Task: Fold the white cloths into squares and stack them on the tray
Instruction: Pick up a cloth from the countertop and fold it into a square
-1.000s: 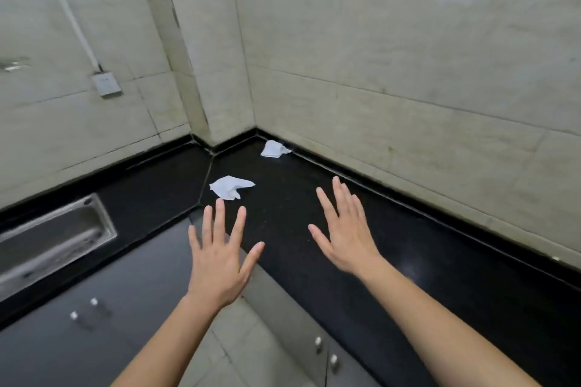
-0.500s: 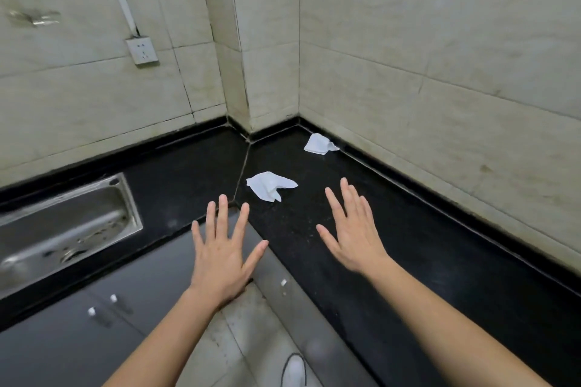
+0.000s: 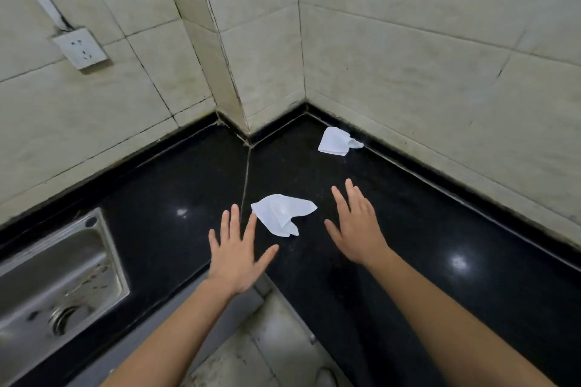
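The left hand [image 3: 236,256] and right hand [image 3: 356,229] hover flat with fingers spread, holding nothing, on each side of the crumpled white cloth [image 3: 282,213] mid-frame, likely to grab it. Another cloth [image 3: 335,141] lies higher up by the wall. No tray shows.

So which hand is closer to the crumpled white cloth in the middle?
Left. The left hand has its index fingertip almost at the near cloth's left corner. The right hand is open, a clear gap off to its right. Neither touches it.
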